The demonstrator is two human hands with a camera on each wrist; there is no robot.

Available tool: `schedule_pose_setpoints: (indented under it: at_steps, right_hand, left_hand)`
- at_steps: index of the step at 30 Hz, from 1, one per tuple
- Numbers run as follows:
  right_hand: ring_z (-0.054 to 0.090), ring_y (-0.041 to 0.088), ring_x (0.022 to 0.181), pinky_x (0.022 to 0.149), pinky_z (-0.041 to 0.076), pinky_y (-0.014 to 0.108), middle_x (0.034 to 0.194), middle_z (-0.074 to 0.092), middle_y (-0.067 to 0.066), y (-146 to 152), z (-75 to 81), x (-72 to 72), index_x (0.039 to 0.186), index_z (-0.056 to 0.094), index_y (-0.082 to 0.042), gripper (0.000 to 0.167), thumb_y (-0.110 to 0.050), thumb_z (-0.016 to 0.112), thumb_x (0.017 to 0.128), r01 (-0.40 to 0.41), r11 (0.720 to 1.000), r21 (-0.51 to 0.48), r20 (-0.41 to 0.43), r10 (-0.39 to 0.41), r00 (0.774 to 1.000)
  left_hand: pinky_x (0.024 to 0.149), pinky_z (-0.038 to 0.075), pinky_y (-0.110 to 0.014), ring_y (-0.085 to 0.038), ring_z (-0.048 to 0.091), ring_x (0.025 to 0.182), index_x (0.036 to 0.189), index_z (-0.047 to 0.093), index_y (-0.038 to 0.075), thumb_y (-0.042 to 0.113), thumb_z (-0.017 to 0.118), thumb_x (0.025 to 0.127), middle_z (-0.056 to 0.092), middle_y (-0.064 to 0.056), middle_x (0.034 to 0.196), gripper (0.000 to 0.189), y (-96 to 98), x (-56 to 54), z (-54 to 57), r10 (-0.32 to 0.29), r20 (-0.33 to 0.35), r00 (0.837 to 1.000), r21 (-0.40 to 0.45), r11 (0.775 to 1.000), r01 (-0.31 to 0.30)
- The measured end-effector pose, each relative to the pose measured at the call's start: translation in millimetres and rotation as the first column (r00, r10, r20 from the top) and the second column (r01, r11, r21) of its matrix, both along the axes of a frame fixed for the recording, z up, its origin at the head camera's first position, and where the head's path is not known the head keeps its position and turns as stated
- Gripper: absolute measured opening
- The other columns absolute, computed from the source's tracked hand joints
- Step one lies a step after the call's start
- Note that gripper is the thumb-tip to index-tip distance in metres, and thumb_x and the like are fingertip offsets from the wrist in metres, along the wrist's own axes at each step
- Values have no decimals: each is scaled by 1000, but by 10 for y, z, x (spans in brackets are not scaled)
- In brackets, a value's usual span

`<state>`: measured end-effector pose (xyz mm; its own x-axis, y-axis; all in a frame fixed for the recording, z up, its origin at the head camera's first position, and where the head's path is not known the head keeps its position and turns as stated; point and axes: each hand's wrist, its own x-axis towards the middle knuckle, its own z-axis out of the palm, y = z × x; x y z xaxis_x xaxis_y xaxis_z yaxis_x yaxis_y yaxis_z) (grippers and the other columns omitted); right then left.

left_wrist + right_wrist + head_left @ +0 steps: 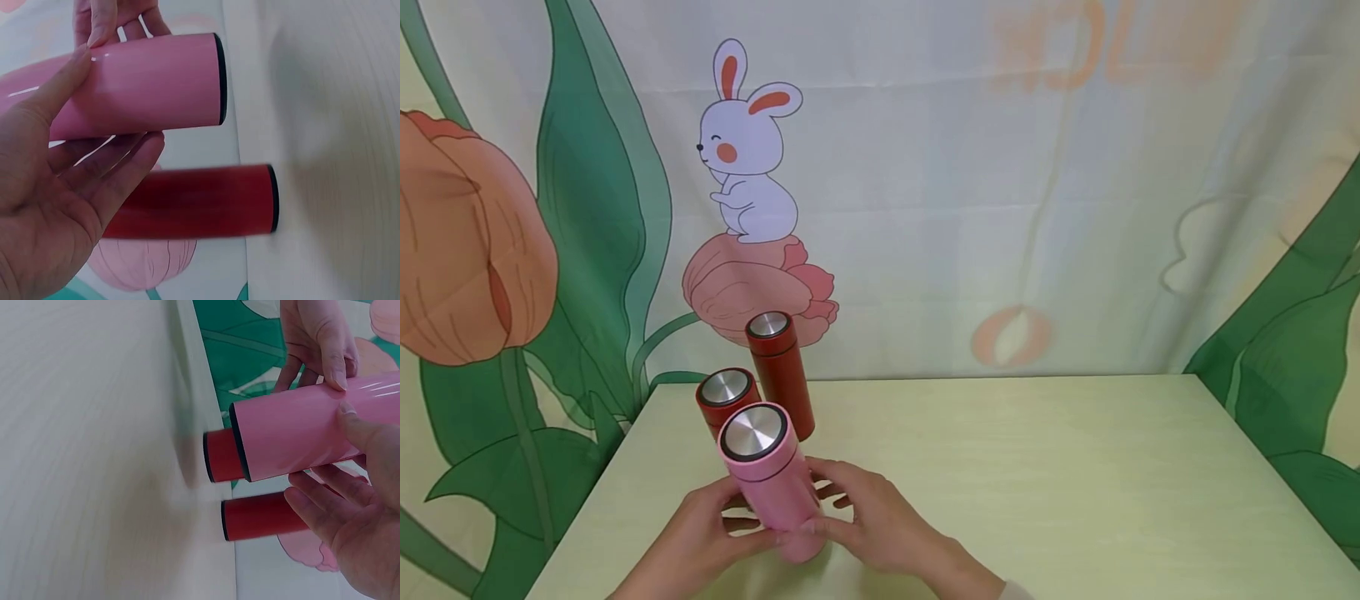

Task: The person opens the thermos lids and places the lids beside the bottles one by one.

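Both hands hold a pink thermos bottle (778, 492) with a silver-topped lid, near the front left of the table. My left hand (703, 533) grips it from the left, thumb across its near side and fingers behind. From the right, my right hand (880, 517) grips the lower body in the same way, the two thumbs close together. The bottle's black-rimmed base (222, 80) shows in the left wrist view, close over the table. Just behind stands a shorter-looking red thermos bottle (722, 396), partly hidden by the pink one. A taller-looking red thermos bottle (782, 379) stands farther back.
The pale wood-look table (1037, 475) extends far to the right of the bottles. Behind its back edge hangs a cloth backdrop (910, 208) printed with a rabbit, tulips and green leaves.
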<state>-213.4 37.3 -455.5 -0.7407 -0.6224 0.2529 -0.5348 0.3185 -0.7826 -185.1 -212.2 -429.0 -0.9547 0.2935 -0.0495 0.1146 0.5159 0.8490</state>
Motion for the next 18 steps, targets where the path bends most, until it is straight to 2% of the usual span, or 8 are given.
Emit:
schedule_pose_setpoints:
  at_steps: [10, 15, 18]
  right_hand:
    - [65, 15, 121, 101, 57, 38, 145, 61, -2, 250, 0, -57, 158, 43, -27, 66, -32, 72, 98, 23, 994, -104, 33, -20, 999]
    - [67, 19, 121, 101, 58, 42, 137, 64, -1, 357, -13, -86, 156, 46, -23, 66, -28, 74, 97, 46, 985, -165, 48, -39, 998]
    - [67, 21, 122, 100, 58, 39, 133, 65, -2, 419, -4, -102, 155, 48, -23, 66, -26, 75, 95, 63, 979, -191, 73, -50, 996]
  left_hand:
    - [96, 59, -32, -22, 71, 115, 139, 57, 26, 36, 86, 84, 68, -2, 133, 63, 309, -71, -30, -12, -72, 997, 96, 995, 18]
    - [96, 59, -30, -24, 69, 120, 138, 57, 33, 35, 86, 84, 67, 3, 135, 61, 435, -143, -44, -18, -97, 995, 132, 991, 31]
    - [95, 60, -31, -25, 66, 124, 137, 58, 36, 35, 85, 85, 66, 7, 135, 59, 505, -185, -57, -19, -121, 992, 137, 990, 36]
